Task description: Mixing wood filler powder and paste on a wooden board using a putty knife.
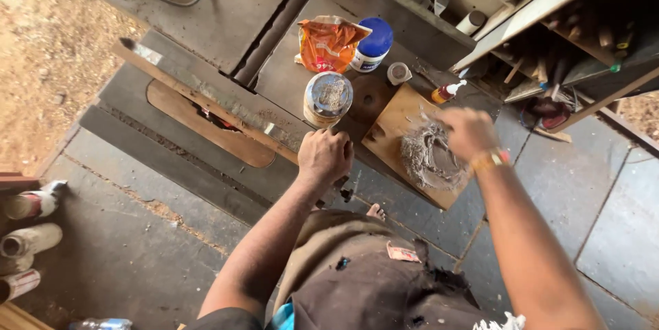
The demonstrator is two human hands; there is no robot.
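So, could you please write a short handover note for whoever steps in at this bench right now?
Left hand: fist resting at the near edge of the bench, beside the tin; whether it grips anything cannot be told.
Right hand: over the wooden board, fingers at the grey paste; motion blur hides any tool.
Nearby: orange pouch, blue-lidded jar, small glue bottle.
Done: paste spread in a rough ring on the board.
Left: the paste sits on the board, applied nowhere else.

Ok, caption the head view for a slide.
Right hand stirs grey paste on a wooden board; left hand rests on the saw table beside a lidded tin.
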